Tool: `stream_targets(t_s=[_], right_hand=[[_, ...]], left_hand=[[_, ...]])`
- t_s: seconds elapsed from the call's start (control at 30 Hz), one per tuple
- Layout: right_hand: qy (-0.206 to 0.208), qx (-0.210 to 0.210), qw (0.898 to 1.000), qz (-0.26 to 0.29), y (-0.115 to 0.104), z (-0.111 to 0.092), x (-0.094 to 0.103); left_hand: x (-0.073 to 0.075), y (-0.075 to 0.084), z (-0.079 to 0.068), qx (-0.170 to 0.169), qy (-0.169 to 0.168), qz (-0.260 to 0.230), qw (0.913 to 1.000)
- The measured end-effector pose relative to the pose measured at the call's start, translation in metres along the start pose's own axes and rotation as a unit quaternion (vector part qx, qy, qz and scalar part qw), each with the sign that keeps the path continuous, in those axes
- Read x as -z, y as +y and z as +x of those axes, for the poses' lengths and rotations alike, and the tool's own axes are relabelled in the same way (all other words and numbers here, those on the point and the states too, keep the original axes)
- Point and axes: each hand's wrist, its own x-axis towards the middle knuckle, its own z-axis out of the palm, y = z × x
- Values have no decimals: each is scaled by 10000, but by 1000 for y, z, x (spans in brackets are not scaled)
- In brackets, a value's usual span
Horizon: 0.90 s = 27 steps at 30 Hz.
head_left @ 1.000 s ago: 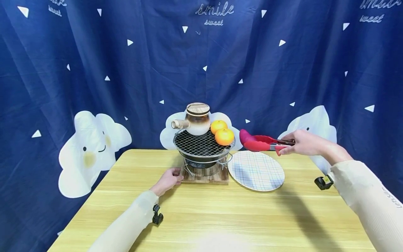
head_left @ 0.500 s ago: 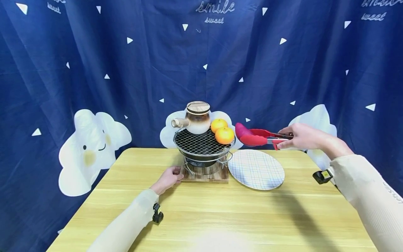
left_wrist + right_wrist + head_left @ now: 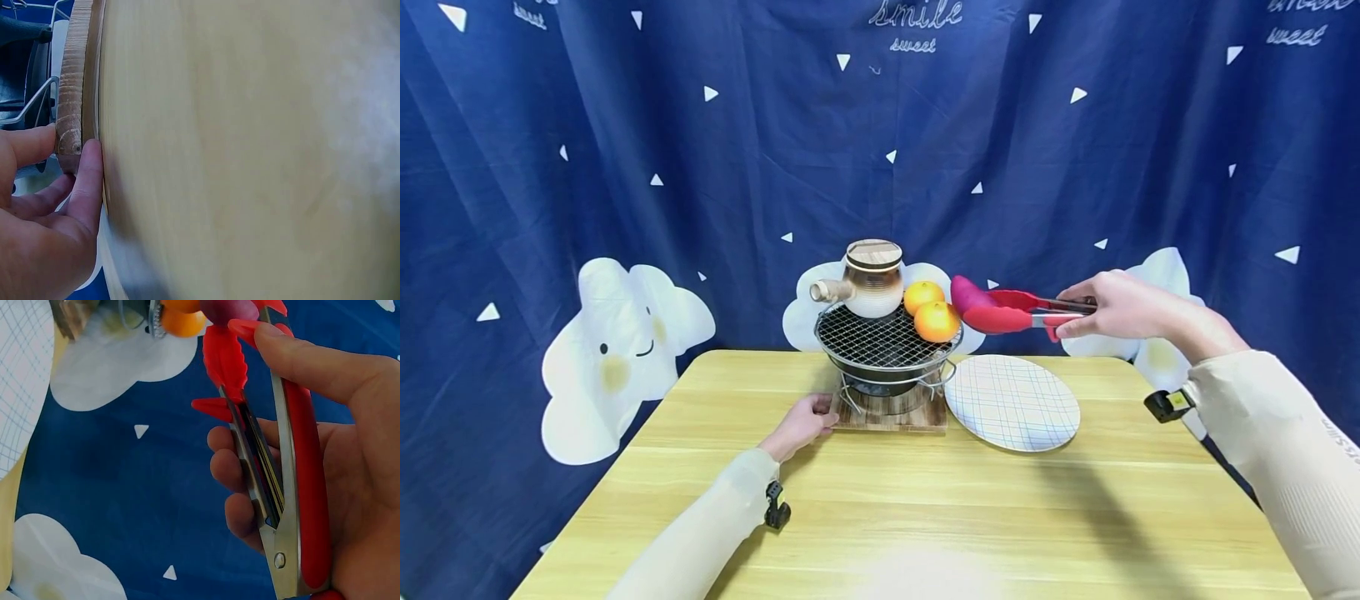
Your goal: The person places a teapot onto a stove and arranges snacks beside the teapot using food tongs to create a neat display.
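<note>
My right hand grips red-and-steel tongs, thumb on one arm and fingers round the other. Between the red tong heads sits a purple, smooth, tapered piece resembling a sweet potato, raised just right of two oranges. Those oranges rest on the wire mesh of a round tabletop grill, beside a brown-and-white clay pot with a wooden lid and side handle. Under the grill is a wooden board. Its near left corner is pinched by my left hand, thumb on the upper side.
A white checked plate lies on the light wooden table, right of the grill and below the tongs. Behind the table hangs a blue curtain with white clouds and triangles. Wire legs stick out around the grill.
My right hand has moved the tongs and the purple piece up and left, closer to the oranges. The left hand keeps its hold on the board's corner.
</note>
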Motion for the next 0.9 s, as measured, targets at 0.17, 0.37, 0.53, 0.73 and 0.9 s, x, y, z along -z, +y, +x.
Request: stream_targets(t_s=[0.17, 0.37, 0.53, 0.73, 0.9], right_hand=[[-39, 50, 9999, 91, -7, 3, 2], [-115, 72, 9998, 130, -15, 7, 3], [-112, 162, 9998, -4, -22, 11, 2], [-135, 384, 9991, -144, -31, 19, 1], [-186, 459, 9987, -96, -40, 25, -4]], left_hand=[[0, 0, -1, -31, -4, -28, 10000], [-1, 1, -1, -71, -5, -58, 10000], [0, 1, 0, -91, -12, -66, 9999], [0, 1, -1, -50, -6, -70, 10000], [-1, 1, -1, -25, 33, -27, 10000]])
